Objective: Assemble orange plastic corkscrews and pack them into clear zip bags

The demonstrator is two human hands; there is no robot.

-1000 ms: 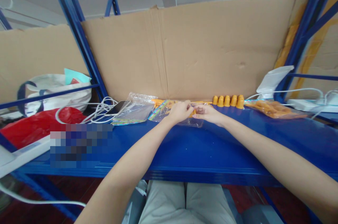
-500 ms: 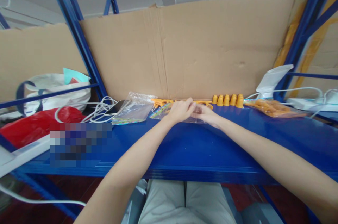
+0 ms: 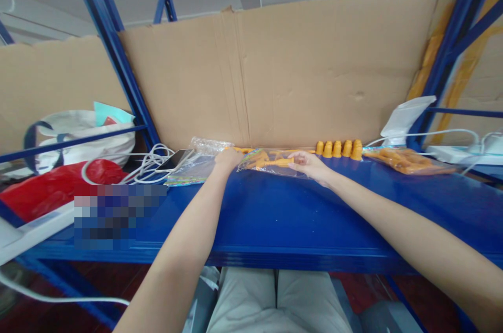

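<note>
Bag (image 3: 274, 167) containing orange parts (image 3: 261, 159) is gripped by right hand (image 3: 309, 164), left hand (image 3: 227, 159) indeterminable; 5 cups (image 3: 337, 149) stand unbagged.

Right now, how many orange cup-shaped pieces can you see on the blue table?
5 visible: leftmost piece, second piece, middle piece, fourth piece and rightmost piece stand in one row between the right hand and the rightmost bag. Others may be hidden behind.

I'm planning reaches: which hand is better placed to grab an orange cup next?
Right, probably. The right hand is nearer the orange cups; the left hand is past the far end of the clear bag. The right seems to hold that bag, though.
</note>
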